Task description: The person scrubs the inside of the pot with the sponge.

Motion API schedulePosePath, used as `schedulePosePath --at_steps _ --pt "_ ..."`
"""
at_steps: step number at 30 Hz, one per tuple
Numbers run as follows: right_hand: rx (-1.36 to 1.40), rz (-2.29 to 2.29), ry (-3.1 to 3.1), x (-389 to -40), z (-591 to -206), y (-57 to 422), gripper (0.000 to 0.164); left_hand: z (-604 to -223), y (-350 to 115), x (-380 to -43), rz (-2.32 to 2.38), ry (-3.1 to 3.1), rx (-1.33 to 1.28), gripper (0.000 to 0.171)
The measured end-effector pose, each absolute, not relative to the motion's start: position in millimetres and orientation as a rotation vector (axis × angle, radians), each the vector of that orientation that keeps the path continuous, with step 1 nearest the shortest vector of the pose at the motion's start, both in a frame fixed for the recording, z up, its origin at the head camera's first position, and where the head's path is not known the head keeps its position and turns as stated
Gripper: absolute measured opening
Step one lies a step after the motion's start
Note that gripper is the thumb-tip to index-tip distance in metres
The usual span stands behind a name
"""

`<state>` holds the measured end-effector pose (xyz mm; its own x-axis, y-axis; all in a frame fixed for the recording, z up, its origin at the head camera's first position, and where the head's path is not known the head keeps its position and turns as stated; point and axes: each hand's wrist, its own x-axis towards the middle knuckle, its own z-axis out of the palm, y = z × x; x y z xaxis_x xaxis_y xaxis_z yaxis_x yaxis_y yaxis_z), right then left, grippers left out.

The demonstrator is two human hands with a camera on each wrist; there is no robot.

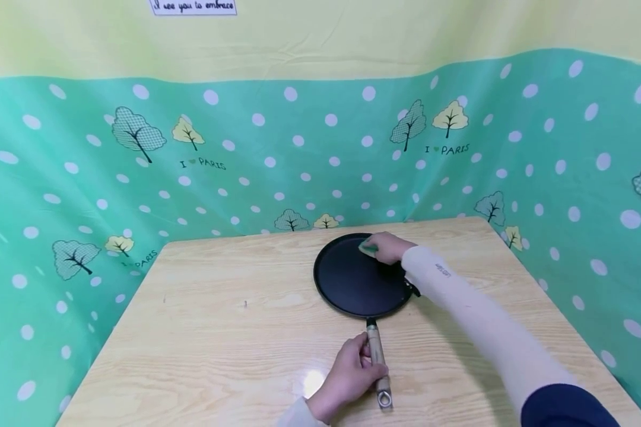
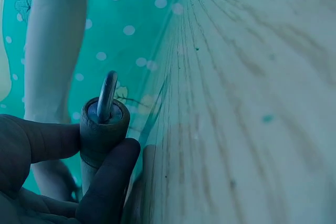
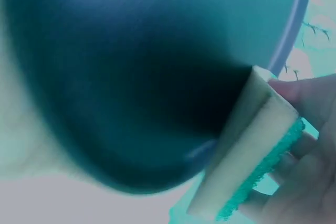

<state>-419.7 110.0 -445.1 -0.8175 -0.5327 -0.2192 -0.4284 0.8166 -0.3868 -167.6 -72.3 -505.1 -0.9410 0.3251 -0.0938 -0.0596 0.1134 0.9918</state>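
A round black flat pan [image 1: 352,279] lies on the wooden table, its handle pointing toward me. My left hand [image 1: 349,369] grips the wooden handle [image 1: 375,350], thumb and fingers around it; the metal hanging ring [image 2: 107,98] at its end shows in the left wrist view. My right hand [image 1: 387,247] pinches a sponge [image 1: 368,248] at the far right part of the pan. In the right wrist view the sponge [image 3: 252,150] is pale with a green scouring side, and its pale side faces the pan surface [image 3: 131,77].
The light wooden table [image 1: 219,344] carries the pan right of its middle. A green and yellow printed cloth [image 1: 299,142] hangs along the back and both sides. Beside the pan's right edge, a small black part [image 1: 413,289] shows partly under the right forearm.
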Motion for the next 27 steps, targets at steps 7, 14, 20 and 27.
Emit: schedulePosePath --at_steps 7,14,20,27 --pt "-0.743 -0.399 2.684 -385 -438 154 0.047 -502 -70 -168 1.87 2.09 0.25 0.074" --pt "-0.827 -0.383 2.681 -350 -437 160 0.045 -503 -70 -169 1.867 2.124 0.245 0.074" --pt "-0.893 -0.403 2.646 -316 -432 159 0.046 -503 -70 -169 1.873 2.105 0.248 0.075" --pt "-1.044 -0.526 2.586 -282 -429 147 0.041 -502 -73 -170 1.831 2.115 0.239 0.077"
